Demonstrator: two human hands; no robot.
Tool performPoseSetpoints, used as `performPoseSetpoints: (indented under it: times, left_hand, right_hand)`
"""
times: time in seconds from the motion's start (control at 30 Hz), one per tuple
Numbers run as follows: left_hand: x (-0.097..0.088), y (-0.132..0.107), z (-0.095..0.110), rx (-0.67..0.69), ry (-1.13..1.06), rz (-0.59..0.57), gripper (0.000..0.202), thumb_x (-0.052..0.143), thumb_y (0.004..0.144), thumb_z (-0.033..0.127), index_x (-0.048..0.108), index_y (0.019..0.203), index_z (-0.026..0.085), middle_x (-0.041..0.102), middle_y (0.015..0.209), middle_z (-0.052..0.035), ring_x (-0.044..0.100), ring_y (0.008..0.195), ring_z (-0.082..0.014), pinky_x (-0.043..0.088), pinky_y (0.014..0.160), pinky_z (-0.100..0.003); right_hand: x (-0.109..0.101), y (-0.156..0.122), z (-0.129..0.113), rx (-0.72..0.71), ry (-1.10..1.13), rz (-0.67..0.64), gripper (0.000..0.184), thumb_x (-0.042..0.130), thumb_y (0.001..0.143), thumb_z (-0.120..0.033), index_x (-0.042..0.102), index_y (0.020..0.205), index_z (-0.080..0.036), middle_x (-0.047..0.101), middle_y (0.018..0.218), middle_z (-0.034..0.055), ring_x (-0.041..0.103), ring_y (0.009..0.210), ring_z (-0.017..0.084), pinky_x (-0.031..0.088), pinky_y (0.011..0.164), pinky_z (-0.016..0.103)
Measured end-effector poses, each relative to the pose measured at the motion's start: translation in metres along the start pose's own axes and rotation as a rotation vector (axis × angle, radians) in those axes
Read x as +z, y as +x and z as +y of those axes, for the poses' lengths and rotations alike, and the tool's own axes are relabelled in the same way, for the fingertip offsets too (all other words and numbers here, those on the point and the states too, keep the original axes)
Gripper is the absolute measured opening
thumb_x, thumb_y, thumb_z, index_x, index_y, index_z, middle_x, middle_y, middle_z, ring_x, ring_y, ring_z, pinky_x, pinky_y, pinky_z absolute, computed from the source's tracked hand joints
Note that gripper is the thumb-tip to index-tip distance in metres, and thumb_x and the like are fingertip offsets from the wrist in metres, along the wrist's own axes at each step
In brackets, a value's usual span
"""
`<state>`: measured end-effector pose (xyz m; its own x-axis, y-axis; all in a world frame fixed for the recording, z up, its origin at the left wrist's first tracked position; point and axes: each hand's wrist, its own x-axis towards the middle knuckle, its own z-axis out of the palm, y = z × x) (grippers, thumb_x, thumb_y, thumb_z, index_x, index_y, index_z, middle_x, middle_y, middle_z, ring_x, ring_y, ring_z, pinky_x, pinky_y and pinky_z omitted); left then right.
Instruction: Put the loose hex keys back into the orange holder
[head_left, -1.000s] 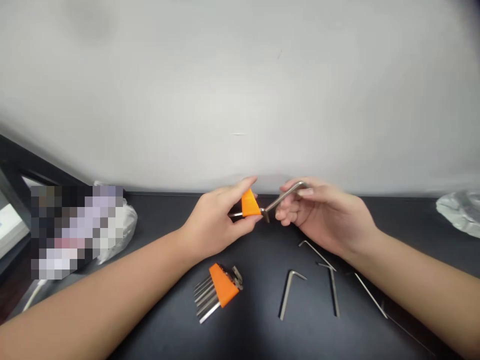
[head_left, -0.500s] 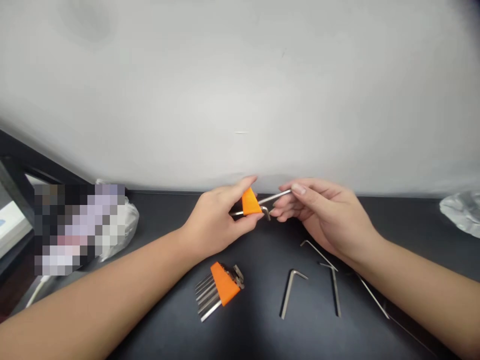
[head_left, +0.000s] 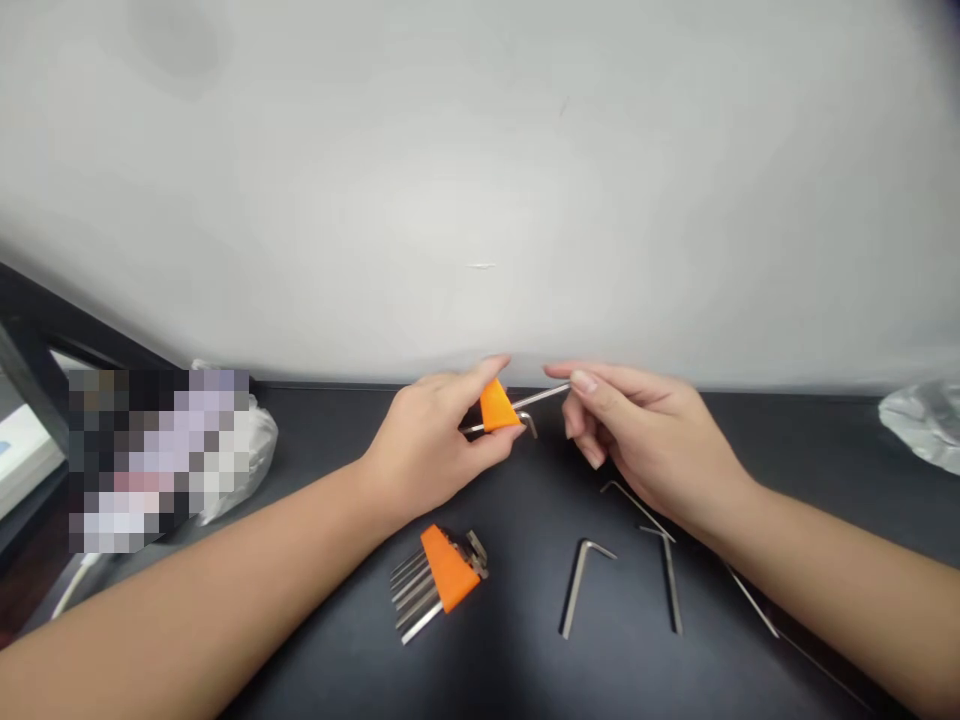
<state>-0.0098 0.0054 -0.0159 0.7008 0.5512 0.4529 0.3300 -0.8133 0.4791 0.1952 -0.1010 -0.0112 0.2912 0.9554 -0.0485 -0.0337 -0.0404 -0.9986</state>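
Note:
My left hand (head_left: 439, 430) pinches an orange hex key holder (head_left: 499, 407) between thumb and fingers. A short bent hex key (head_left: 529, 424) pokes out of its right side, and a shaft shows on the left. My right hand (head_left: 637, 420) is closed on a hex key (head_left: 544, 395) between thumb and finger; this key slants down to the holder, its other end at the holder's edge. How deep it sits there I cannot tell. Below, a second orange holder (head_left: 450, 570) filled with several hex keys lies on the black table.
Loose hex keys lie at the right: one (head_left: 577, 590) near the middle, one (head_left: 673, 585) beside it, a thinner one (head_left: 637, 508) behind, and another (head_left: 752, 600) by my right forearm. Clear plastic bags (head_left: 255, 450) (head_left: 926, 425) lie at both sides. A pale wall (head_left: 480, 200) rises behind.
My right hand has shifted slightly left with the hex key, closer to the holder. Its index finger has stretched out and the lower fingers have moved away from the short bent key.

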Motion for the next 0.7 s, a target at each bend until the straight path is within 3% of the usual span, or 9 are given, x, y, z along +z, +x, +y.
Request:
performPoseSetpoints:
  times: [0.2, 0.33, 0.5, 0.7]
  left_hand:
    - [0.0018, -0.0012, 0.0009, 0.060, 0.025, 0.022, 0.057, 0.074, 0.087, 0.033, 0.058, 0.140, 0.019, 0.077, 0.104, -0.0035, 0.074, 0.090, -0.0183, 0.058, 0.088, -0.031]
    - [0.0021, -0.0002, 0.0047, 0.141, 0.051, 0.010, 0.054, 0.073, 0.087, 0.030, 0.057, 0.138, 0.018, 0.076, 0.095, -0.0015, 0.072, 0.087, -0.0171, 0.057, 0.089, -0.031]
    - [0.0015, 0.0004, 0.0069, 0.159, 0.071, -0.022, 0.054, 0.070, 0.091, 0.032, 0.055, 0.140, 0.019, 0.074, 0.092, -0.0013, 0.072, 0.087, -0.0177, 0.057, 0.086, -0.031]
    - [0.0007, 0.0000, 0.0050, 0.136, 0.050, -0.044, 0.061, 0.069, 0.093, 0.033, 0.049, 0.148, 0.019, 0.074, 0.093, -0.0018, 0.072, 0.090, -0.0185, 0.057, 0.088, -0.032]
  right_hand:
    - [0.0011, -0.0055, 0.0002, 0.004, -0.295, -0.087, 0.038, 0.060, 0.100, -0.051, 0.076, 0.125, -0.027, 0.060, 0.066, -0.0026, 0.050, 0.048, 0.008, 0.044, 0.047, 0.022]
    - [0.0006, -0.0073, 0.0040, -0.133, -0.393, -0.196, 0.036, 0.054, 0.104, -0.041, 0.071, 0.134, -0.029, 0.068, 0.075, -0.0018, 0.057, 0.053, 0.010, 0.052, 0.055, 0.024]
    - [0.0022, -0.0066, 0.0034, -0.325, -0.596, -0.223, 0.037, 0.052, 0.104, -0.030, 0.068, 0.138, -0.031, 0.074, 0.085, -0.0014, 0.063, 0.058, 0.011, 0.055, 0.065, 0.026]
    - [0.0042, -0.0065, -0.0006, -0.313, -0.620, -0.236, 0.036, 0.054, 0.104, -0.035, 0.068, 0.137, -0.032, 0.076, 0.089, 0.0009, 0.064, 0.061, 0.014, 0.053, 0.065, 0.029]
